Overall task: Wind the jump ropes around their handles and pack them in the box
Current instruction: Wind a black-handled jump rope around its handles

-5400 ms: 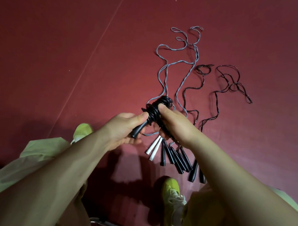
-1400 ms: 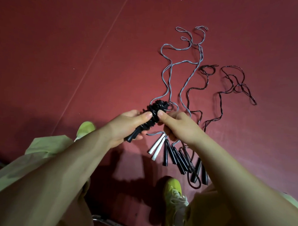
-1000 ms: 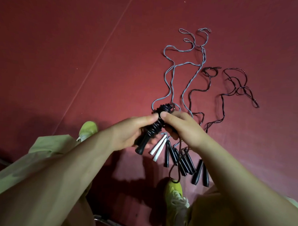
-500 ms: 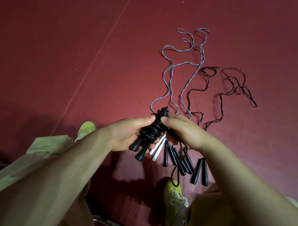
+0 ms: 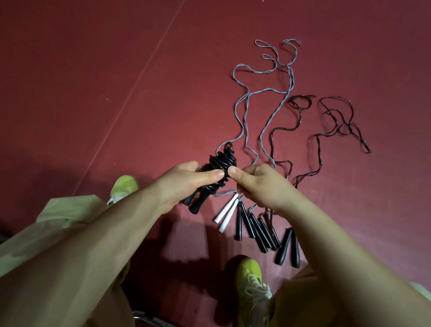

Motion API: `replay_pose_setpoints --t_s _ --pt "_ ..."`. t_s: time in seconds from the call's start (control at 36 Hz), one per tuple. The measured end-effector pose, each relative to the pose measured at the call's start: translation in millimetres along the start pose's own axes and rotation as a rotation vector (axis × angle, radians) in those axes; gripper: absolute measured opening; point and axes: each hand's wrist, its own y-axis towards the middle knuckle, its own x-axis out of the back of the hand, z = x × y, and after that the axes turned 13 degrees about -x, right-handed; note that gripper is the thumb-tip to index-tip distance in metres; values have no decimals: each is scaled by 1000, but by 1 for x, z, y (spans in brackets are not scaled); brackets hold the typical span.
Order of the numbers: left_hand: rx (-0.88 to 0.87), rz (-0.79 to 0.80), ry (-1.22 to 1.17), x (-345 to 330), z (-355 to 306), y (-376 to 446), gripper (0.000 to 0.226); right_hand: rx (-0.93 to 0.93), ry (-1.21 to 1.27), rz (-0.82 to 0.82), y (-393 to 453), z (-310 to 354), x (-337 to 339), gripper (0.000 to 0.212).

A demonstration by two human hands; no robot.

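Head view: the left hand (image 5: 184, 184) is gripping a black jump rope bundle (image 5: 215, 172), fingers curled round its middle and thumb lying across the coils. The right hand (image 5: 260, 187) is meeting it from the other side, thumb tip touching the bundle beside the left thumb, its fingers curled under; whether they are holding a strand is hidden. The bundle is being held above the dark red floor (image 5: 90, 73), tilted, with its two black handle ends (image 5: 196, 203) sticking out below the left hand and the rope wound in thick loops above.

On the floor below the hands, loose ropes are lying side by side. A pair of white handles (image 5: 226, 214) is lying just beside a row of black handles (image 5: 261, 231), the handles pointing toward the person. A grey rope (image 5: 245, 115) is snaking away from the white handles across the floor, and dark ropes (image 5: 333, 118) are trailing in loops to its right.

Two yellow-green shoes (image 5: 250, 277) and pale green trouser legs (image 5: 61, 221) are showing at the bottom, with a metal bar (image 5: 155, 321) crossing the lower edge. No box is in view.
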Motion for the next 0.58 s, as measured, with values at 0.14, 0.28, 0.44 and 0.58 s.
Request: replay_pose_setpoints --t_s 0.14,0.28,0.44,0.58 --pt "-26 -16 69 2 2 3 73 13 72 -1 -1 1 -1 53" --pt "-79 -36 129 2 6 6 39 -17 103 32 -3 4 -3 64" --pt "-147 -73 506 1 9 4 43 -73 109 7 -4 2 -15 65" --pt "-251 -119 664 -8 5 -3 39 -135 121 -19 -2 2 -18 66"
